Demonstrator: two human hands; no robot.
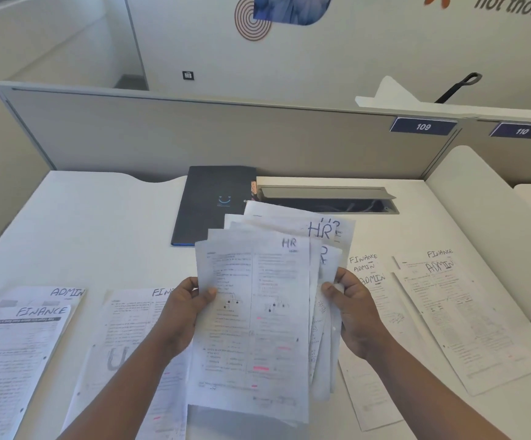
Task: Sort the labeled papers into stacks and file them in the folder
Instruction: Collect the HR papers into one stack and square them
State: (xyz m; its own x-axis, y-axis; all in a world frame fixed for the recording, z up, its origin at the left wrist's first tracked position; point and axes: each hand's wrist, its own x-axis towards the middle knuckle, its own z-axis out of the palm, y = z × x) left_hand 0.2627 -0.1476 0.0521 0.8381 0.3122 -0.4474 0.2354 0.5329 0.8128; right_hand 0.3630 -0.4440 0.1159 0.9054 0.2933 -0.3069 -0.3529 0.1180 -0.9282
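Left hand and right hand each grip a side edge of the fanned HR stack, held above the desk. Long axis runs away from the person, headings at far end. Dark folder lies closed behind.

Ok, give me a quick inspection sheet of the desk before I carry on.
Surface: white desk, mostly covered with sheets.
Job's things: HR papers fanned in both hands; FINANCE and ADMIN papers lying on both sides; dark folder closed at the back.
Clutter: nothing seen.
Hands: left hand and right hand grip the stack's edges.
Cables: dark wires in the open cable tray.
Surroundings: grey partition, tags 109 and 110.
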